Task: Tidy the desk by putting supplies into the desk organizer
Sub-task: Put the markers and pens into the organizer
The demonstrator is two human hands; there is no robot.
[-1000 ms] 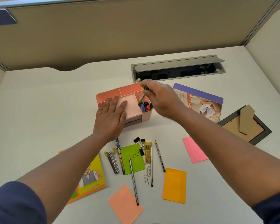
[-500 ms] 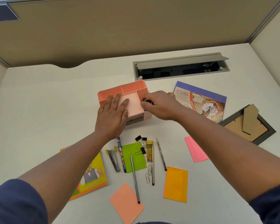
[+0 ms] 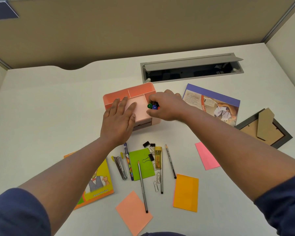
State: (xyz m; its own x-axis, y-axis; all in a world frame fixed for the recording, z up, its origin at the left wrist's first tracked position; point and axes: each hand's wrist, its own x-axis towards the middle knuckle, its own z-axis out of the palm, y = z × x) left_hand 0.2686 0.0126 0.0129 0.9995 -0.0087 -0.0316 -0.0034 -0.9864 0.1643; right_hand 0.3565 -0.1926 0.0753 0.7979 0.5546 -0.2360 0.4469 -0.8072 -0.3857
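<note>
The salmon-pink desk organizer sits mid-desk. My left hand lies flat on its shallow front tray, fingers apart. My right hand curls around the markers standing in the organizer's right compartment; green and blue caps show between thumb and fingers. Loose supplies lie nearer me: three pencils, a patterned pen, a stapler, binder clips, a yellow lead case, paper clips and a green sticky note.
Sticky notes in orange, salmon and pink lie on the white desk. An exercise notebook sits under my left arm, a booklet and a face-down photo frame at right. An open cable tray is behind the organizer.
My right hand lowered a marker into the right compartment and now closes around the marker caps. My left hand stayed flat on the organizer.
</note>
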